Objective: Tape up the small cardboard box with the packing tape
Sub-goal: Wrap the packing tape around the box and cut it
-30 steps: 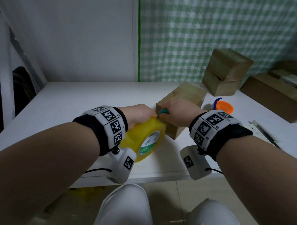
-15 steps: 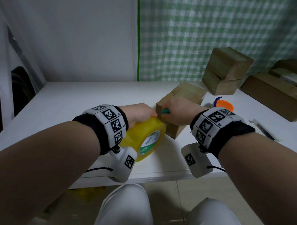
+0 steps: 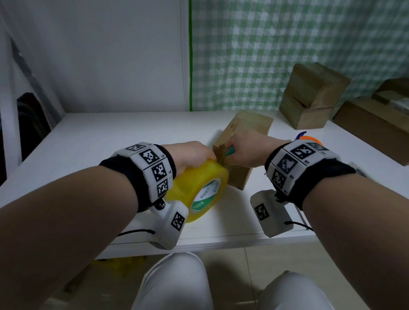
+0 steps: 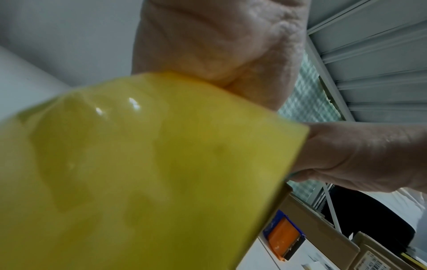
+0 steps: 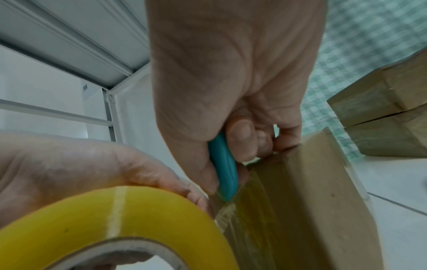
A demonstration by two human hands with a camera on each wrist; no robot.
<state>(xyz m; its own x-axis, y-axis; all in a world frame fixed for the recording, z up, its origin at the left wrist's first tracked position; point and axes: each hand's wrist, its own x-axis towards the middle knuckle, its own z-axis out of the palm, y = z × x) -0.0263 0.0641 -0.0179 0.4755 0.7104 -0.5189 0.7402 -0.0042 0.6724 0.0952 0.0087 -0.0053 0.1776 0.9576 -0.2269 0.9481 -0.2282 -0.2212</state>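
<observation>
A small cardboard box (image 3: 245, 131) lies on the white table (image 3: 120, 137), its near end towards me. My left hand (image 3: 191, 154) grips a yellow roll of packing tape (image 3: 197, 185) just in front of that end; the roll fills the left wrist view (image 4: 138, 173). A clear strip of tape (image 5: 249, 215) runs from the roll (image 5: 110, 215) onto the box's near face (image 5: 300, 210). My right hand (image 3: 246, 149) grips a teal cutter (image 5: 225, 168), whose tip is against the tape at the box's upper near edge. The blade is hidden.
Two stacked cardboard boxes (image 3: 311, 96) stand at the back right, and a long flat box (image 3: 378, 129) lies at the far right. An orange and blue object (image 3: 307, 137) sits behind my right wrist. The table's front edge is just below my wrists.
My right hand and its wrist have shifted slightly up and to the right along the box end. The left hand and roll have hardly moved.
</observation>
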